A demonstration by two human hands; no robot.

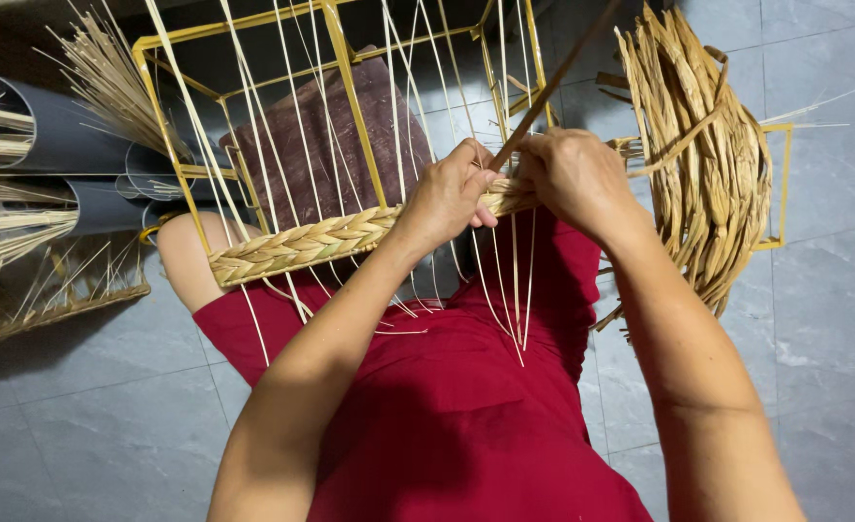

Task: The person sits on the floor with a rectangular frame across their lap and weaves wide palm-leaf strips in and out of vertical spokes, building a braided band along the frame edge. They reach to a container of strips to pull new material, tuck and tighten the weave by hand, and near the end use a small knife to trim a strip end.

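A yellow metal frame (350,92), box-shaped with thin square bars, leans over the lap of a person in a dark red dress (456,406). Thin pale strands (287,106), stiff and straw-like, run up and down across the frame like warp threads, and their loose ends hang below over the dress. Along the lower part of the frame runs a woven braid (302,244) of flat, dry, yellow-green straw, plaited in a chunky herringbone pattern. The braid slopes from the person's bare knee at the left up to the hands at the centre. The left hand (447,198) is closed on the braid's working end, fingers curled over the top and the thumb tucked beneath. The right hand (573,174) sits just beside it, touching it, fingers clenched around the same end of the braid and around a long brown strip (553,77) that rises slanting up out of the grip toward the top edge. Behind the frame lies a dull purple-brown cushion (331,135) with a soft, matte surface. To the right, near the right forearm, a thick bundle of dry straw leaves (708,155), twisted and ribbon-like, hangs over another yellow frame bar. At the left lie grey plastic pipes (50,135) holding fine pale straw stalks (108,82), and below them a flat half-woven frame (55,290) rests on the floor. The floor (814,319) is of large grey tiles, smooth and faintly mottled.
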